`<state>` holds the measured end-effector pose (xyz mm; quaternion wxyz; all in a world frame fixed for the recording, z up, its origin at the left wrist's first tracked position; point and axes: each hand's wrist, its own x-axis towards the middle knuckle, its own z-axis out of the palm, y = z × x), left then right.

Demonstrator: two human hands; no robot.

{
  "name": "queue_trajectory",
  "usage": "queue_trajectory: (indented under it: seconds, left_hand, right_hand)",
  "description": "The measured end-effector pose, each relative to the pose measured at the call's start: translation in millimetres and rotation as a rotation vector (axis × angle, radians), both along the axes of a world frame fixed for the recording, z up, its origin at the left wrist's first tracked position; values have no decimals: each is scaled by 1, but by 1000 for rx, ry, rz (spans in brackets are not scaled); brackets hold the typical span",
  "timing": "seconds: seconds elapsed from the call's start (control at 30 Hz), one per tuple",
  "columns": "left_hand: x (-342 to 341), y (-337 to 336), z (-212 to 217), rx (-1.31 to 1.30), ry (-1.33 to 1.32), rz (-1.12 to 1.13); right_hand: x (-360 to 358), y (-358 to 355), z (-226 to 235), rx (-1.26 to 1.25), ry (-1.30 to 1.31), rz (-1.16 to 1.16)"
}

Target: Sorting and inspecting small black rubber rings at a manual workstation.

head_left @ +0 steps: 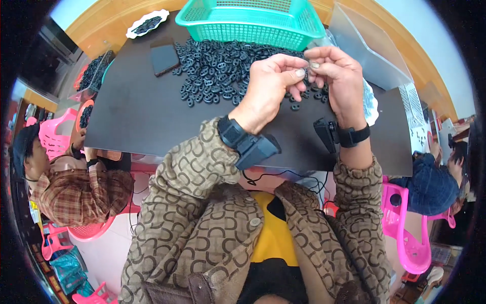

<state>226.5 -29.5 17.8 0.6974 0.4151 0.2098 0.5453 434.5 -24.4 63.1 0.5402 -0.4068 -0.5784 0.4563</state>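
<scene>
Pinched thumb-to-finger, contents unclear: L hand (268,83), R hand (344,76). Strewn on tbl. (136,111) by grn. bskt. (248,33): blk. pcs. (217,73)

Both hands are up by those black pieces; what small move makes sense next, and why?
Perhaps bring the left hand and right hand slightly closer: their fingertips nearly meet, with black pieces heaped on the table below. Anything pinched there is too small to make out.
</scene>
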Motion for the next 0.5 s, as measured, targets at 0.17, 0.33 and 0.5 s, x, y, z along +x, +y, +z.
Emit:
queue_trajectory:
  seconds: [0.17,0.33,0.5]
  left_hand:
    - [-1,-11,-1,60,96,121]
    - [1,-3,-6,29,9,139]
    - [2,-2,-2,16,-27,111]
  right_hand:
    - [-3,2,-14,-28,74,74]
    - [-6,6,-30,-78,81,101]
    - [-2,6,-29,-27,18,51]
